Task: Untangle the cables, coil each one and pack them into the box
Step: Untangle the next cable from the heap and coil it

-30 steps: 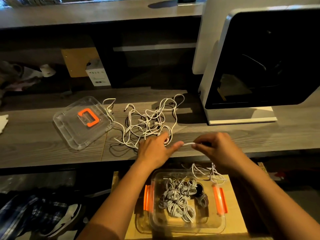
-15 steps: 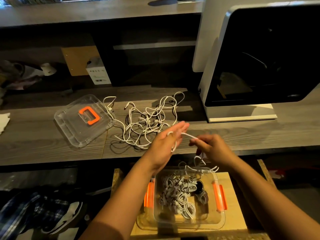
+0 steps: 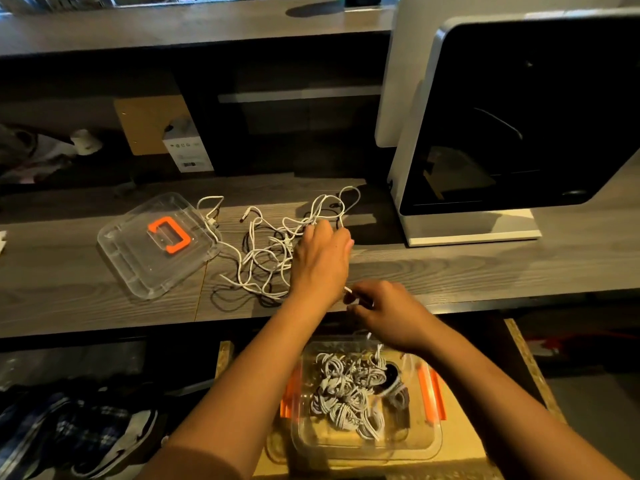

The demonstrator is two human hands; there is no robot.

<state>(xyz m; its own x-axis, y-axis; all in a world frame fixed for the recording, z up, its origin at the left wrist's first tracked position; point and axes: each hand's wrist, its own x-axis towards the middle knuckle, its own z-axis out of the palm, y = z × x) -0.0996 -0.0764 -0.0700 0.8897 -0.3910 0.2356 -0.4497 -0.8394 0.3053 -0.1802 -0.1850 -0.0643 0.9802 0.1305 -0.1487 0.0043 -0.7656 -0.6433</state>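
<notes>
One pinch, one tangle: the right hand (image 3: 388,313) squeezes the end of a white cable (image 3: 347,289) between thumb and fingertips. The short bare tip lies nearly level, pointing left and slightly away from the person, toward the left wrist. Just beyond and left of that pinch, the left hand (image 3: 322,261) lies back-up on the single tangle of white cables (image 3: 270,251), fingers bent down into the strands. Whether they close on one cannot be told, and the strands are too knotted to count.

The tangle sprawls on the wooden desk (image 3: 450,271). Nearer the person than the pinch and lower, one clear box (image 3: 398,452) with two orange latches (image 3: 431,393) holds several coiled cables (image 3: 346,396). Far left of the grip lies one clear lid (image 3: 138,265) with one orange handle. Beyond it stands one white carton (image 3: 187,154), its print too small to read. One white machine (image 3: 467,233) with a dark window sits to the right.
</notes>
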